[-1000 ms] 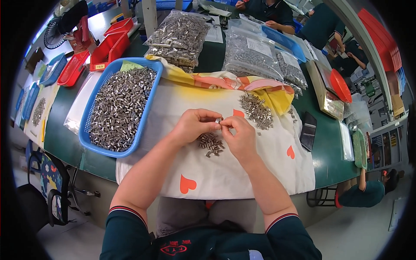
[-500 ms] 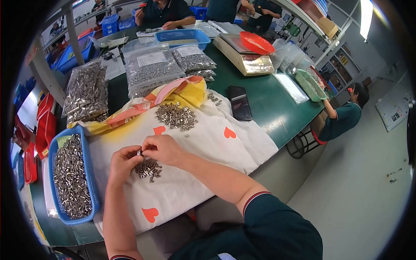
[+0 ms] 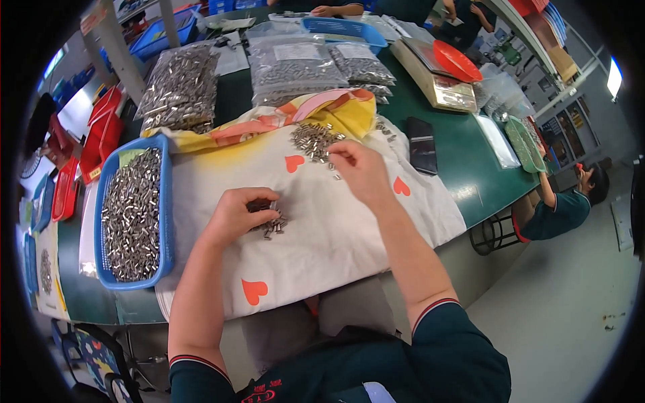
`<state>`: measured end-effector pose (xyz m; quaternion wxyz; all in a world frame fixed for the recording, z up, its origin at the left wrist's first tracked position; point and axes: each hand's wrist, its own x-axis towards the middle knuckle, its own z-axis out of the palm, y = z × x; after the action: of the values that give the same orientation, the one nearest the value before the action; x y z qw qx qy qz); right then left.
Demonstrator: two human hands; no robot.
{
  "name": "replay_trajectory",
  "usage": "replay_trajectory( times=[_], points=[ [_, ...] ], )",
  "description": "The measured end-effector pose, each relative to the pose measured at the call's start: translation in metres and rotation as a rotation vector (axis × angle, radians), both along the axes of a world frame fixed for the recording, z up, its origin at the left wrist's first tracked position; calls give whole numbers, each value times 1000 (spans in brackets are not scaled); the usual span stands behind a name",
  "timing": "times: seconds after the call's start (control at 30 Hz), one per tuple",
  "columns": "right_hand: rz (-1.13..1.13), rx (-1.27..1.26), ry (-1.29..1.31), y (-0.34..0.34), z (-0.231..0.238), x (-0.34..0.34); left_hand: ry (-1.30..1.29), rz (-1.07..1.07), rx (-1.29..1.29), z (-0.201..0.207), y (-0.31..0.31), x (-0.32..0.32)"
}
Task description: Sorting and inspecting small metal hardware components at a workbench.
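Note:
My left hand (image 3: 238,213) is curled over the nearer small pile of metal sleeves (image 3: 274,230) on a white cloth (image 3: 322,232) printed with red hearts. A short, shiny metal sleeve (image 3: 274,205) shows between its thumb and index finger. At the right edge of the larger, farther pile of metal sleeves (image 3: 312,141), my right hand (image 3: 359,171) has its fingers pinched together. Whatever is in that pinch is too small to make out. A couple of loose sleeves (image 3: 336,176) lie just below those fingertips.
A blue basket (image 3: 168,228) full of metal sleeves stands at the left. Filled clear bags (image 3: 295,70) line the back, near a scale (image 3: 430,77) bearing a red tray (image 3: 457,60). A dark phone (image 3: 421,144) lies right of the cloth. A person (image 3: 564,208) sits at the right.
My hands were together above the nearer pile; now my right hand has moved away to the farther pile. My left hand stays by the nearer pile. The whole view has shifted and turned.

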<state>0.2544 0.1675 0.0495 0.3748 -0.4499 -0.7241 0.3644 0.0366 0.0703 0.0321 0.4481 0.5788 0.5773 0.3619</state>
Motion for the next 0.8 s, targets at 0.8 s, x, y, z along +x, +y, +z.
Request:
replay_trajectory(
  times=[0.8],
  points=[
    [347, -104, 1, -27, -13, -63, -637, 136, 27, -32, 10, -20]
  ],
)
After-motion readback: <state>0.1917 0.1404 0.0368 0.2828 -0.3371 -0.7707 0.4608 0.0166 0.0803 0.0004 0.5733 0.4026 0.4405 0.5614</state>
